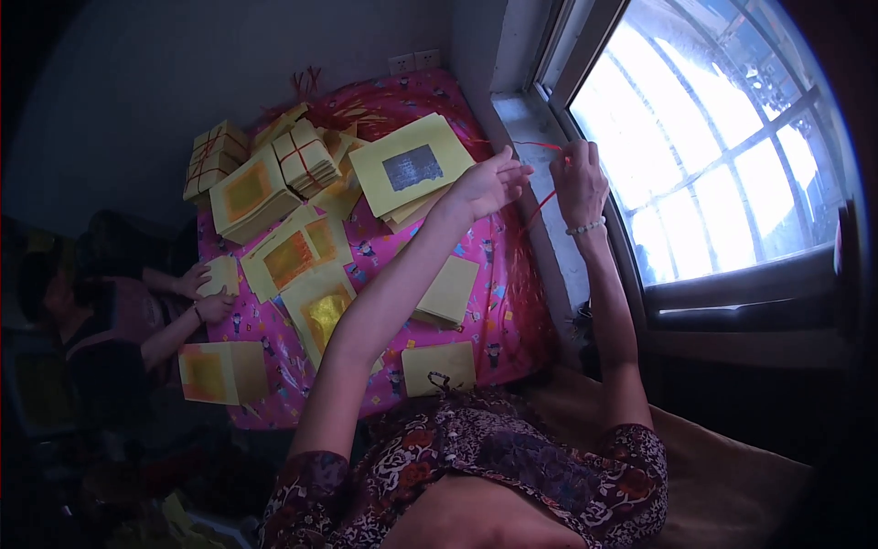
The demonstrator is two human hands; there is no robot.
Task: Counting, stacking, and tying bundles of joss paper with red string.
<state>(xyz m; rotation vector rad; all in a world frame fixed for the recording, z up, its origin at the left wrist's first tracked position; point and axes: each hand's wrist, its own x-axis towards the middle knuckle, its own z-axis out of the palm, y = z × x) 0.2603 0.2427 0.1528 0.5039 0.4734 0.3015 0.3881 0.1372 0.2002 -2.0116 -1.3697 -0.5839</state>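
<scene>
My right hand (581,183), a beaded bracelet at its wrist, is raised beside the window with its fingers pinched on a thin red string (540,145). One length of the string runs left from these fingers, and another hangs down below them. To the left, my left hand (494,186) is held with its fingers stretched out, a little apart from the right hand. It is nearest to a stack of yellow paper sheets (375,174) whose top sheet bears a silver-grey square. Whether the string touches my left hand, I cannot tell.
A pink patterned cloth (265,320) covers the table. On it lie bundles tied with red string (306,157), loose yellow sheets (320,306) and a pile of red strings (389,105). At left, another person's hands (206,291) touch yellow paper. A bright window (704,146) stands at right.
</scene>
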